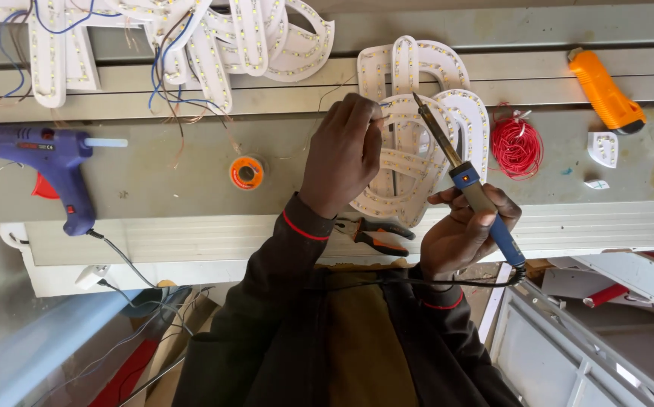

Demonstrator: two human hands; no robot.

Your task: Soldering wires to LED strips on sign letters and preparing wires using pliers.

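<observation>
My right hand [466, 230] grips a blue-handled soldering iron [462, 173], its tip pointing up-left over a white sign letter lined with small LEDs [459, 113]. My left hand [342, 154] rests on the left part of that letter, fingers pinched at something thin near the iron's tip; what it pinches is too small to tell. The iron's black cord runs from the handle across my lap. Dark sleeves with red cuffs cover both forearms.
A purple glue gun [56, 162] lies at the left, an orange solder spool [246, 172] in the middle, pliers [376, 234] at the bench edge. A red wire coil [517, 147] and orange utility knife [606, 90] lie right. More LED letters with wires [191, 38] sit at the back.
</observation>
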